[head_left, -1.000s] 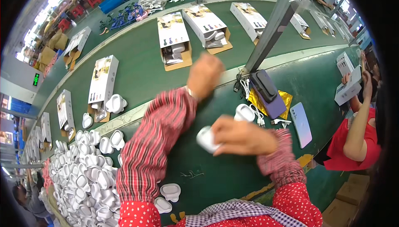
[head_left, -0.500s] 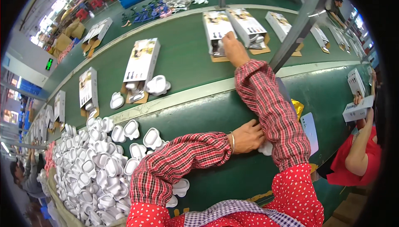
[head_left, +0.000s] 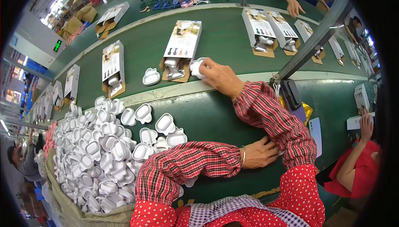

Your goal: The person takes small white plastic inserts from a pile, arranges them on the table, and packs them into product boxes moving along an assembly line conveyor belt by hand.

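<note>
**Caller:** While the left hand (head_left: 259, 154) lies low on the green table (head_left: 216, 119), crossed under the right forearm, its fingers tuck beneath the plaid sleeve (head_left: 274, 119), so open or closed, nobody can tell.

**Analyst:** And just this side of the grey rail (head_left: 166, 94), left of that hand, sits the heap of white moulded trays (head_left: 95, 152): thin glossy plastic, rounded, each with shallow pockets, spilling over a sack edge.

**Caller:** Now past the rail, on the belt (head_left: 224, 39). The right hand (head_left: 220, 77) is stretched out, fingers curled and clamped on a white plastic piece (head_left: 196, 68).

**Analyst:** That's the relation that counts. The piece pokes out left of the fingertips, touching or nearly touching the open mouth of the printed carton (head_left: 181, 46). The carton's long axis runs away from the rail, its brown flap end nearest the rail, white parts already showing inside.

**Caller:** So the right hand is plainly the nearer one.

**Analyst:** By a long way. One loose tray (head_left: 151, 77) lies just left of that carton, and further along beyond the rail more cartons (head_left: 259, 31) stand open the same way.
</note>
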Demonstrator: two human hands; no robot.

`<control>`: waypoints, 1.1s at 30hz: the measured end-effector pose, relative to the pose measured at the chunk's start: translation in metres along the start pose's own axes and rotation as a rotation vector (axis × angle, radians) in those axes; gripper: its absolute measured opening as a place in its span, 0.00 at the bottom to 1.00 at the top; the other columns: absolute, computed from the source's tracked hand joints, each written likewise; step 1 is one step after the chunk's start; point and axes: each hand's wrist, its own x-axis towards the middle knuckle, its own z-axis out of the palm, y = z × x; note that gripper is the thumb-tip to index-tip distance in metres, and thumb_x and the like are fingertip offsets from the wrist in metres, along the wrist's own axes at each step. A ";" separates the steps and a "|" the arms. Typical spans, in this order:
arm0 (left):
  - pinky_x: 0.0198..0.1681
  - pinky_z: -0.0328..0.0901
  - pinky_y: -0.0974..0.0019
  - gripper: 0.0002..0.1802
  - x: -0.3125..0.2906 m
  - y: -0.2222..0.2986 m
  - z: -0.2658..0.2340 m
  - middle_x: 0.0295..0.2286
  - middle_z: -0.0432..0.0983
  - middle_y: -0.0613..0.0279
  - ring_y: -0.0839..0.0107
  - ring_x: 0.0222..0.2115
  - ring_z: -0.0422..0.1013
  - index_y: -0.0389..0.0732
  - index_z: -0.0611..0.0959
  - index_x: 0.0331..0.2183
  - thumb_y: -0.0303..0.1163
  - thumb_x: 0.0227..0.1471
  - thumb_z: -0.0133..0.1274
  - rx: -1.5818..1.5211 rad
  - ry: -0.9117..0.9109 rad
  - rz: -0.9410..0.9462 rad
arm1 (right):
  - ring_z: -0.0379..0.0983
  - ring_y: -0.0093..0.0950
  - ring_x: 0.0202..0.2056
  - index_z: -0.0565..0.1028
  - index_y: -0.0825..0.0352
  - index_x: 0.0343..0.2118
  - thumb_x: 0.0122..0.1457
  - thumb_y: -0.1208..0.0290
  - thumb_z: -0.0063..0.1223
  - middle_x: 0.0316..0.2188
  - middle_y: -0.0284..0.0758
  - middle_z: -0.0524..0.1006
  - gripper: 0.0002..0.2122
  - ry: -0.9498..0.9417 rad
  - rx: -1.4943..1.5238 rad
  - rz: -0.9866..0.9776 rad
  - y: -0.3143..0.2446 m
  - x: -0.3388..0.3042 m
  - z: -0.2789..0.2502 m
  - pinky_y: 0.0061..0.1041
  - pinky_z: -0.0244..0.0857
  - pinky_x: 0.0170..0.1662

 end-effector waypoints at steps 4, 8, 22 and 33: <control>0.55 0.58 0.48 0.23 -0.005 0.009 0.000 0.44 0.70 0.53 0.59 0.48 0.65 0.34 0.78 0.41 0.36 0.42 0.50 0.066 0.051 -0.029 | 0.73 0.40 0.35 0.68 0.63 0.36 0.50 0.70 0.60 0.38 0.37 0.69 0.13 0.005 0.045 -0.034 -0.040 0.007 -0.018 0.35 0.68 0.34; 0.44 0.64 0.57 0.15 -0.002 0.003 -0.007 0.29 0.72 0.60 0.65 0.36 0.70 0.37 0.79 0.33 0.34 0.42 0.50 0.074 0.158 -0.055 | 0.72 0.34 0.38 0.73 0.68 0.32 0.48 0.71 0.58 0.38 0.39 0.68 0.10 0.009 -0.199 -0.038 -0.031 0.032 0.006 0.33 0.71 0.31; 0.33 0.61 0.65 0.12 -0.027 0.009 -0.041 0.31 0.70 0.57 0.64 0.37 0.67 0.36 0.79 0.30 0.32 0.42 0.51 0.204 -0.033 -0.291 | 0.75 0.33 0.37 0.74 0.69 0.30 0.51 0.68 0.57 0.38 0.38 0.69 0.09 0.069 -0.654 0.302 0.023 0.042 -0.005 0.30 0.74 0.32; 0.34 0.66 0.57 0.09 -0.082 -0.065 -0.163 0.33 0.69 0.53 0.55 0.34 0.70 0.38 0.75 0.31 0.28 0.44 0.54 0.298 -0.007 -0.681 | 0.62 0.46 0.55 0.74 0.65 0.45 0.52 0.43 0.55 0.52 0.44 0.69 0.28 -0.055 -0.173 0.838 0.044 -0.024 -0.049 0.41 0.62 0.51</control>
